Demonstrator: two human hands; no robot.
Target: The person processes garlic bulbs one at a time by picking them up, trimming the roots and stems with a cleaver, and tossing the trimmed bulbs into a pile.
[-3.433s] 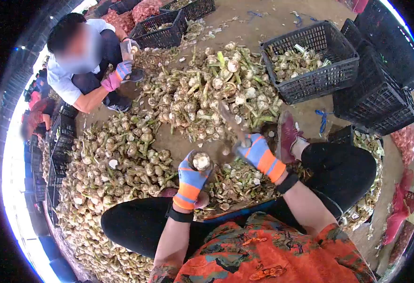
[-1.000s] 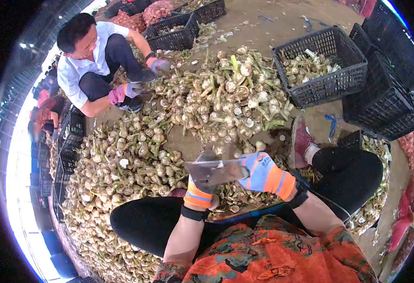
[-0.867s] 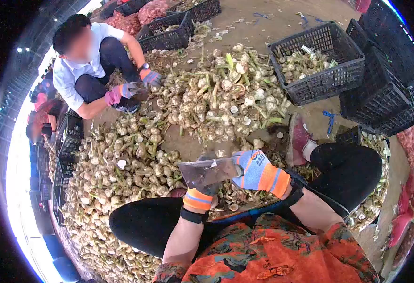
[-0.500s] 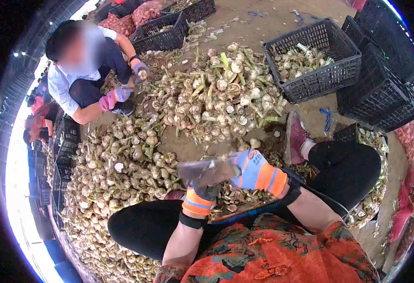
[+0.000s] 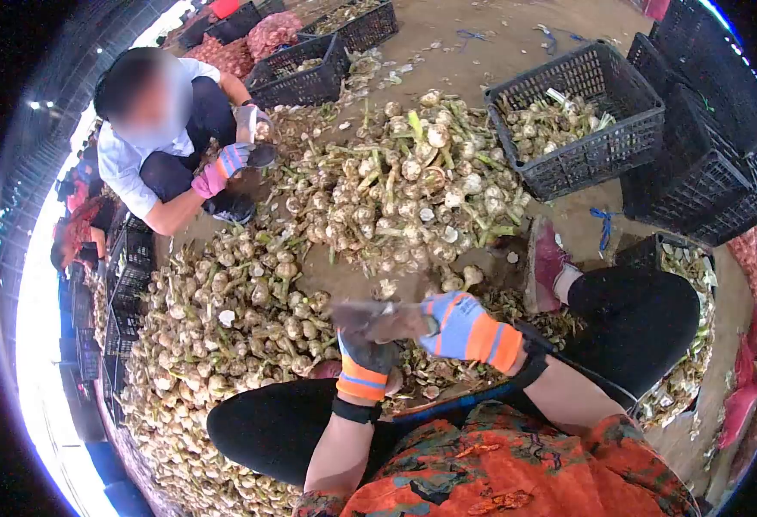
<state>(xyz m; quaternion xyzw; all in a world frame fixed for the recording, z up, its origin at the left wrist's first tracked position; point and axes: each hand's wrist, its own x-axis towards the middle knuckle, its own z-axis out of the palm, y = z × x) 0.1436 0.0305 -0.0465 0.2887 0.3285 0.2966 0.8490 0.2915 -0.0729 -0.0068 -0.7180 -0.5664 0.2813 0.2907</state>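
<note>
The right hand (image 5: 469, 326), in a blue-and-orange striped knit glove, has its fingers wrapped around the handle of a broad, flat, grey metal knife (image 5: 363, 317). The blade lies across the upper part of the left hand (image 5: 363, 358), whose glove shows a dark palm side and an orange cuff. The left fingers are largely masked by the blade; whether they are spread or pinching a bulb cannot be determined.

Principal hazard, in this inspector's judgement: a cut to the left fingers. Probable causes are the closeness of the edge, the blade obscuring the grip, and knit fabric offering doubtful protection. Blurring prevents confirmation of the edge's direction.

Secondary hazard: a round bulb, if held, could roll under pressure and deflect the blade towards the left wrist or the black-trousered knee (image 5: 266, 426) below.

Loose pale-green trimmings (image 5: 447, 366) lie between the legs and could conceal a dropped bulb. Untidy heaps of off-white, long-stemmed garlic (image 5: 413, 185) stand ahead and to the left; bulbs sliding from them could crowd the working space.
</note>
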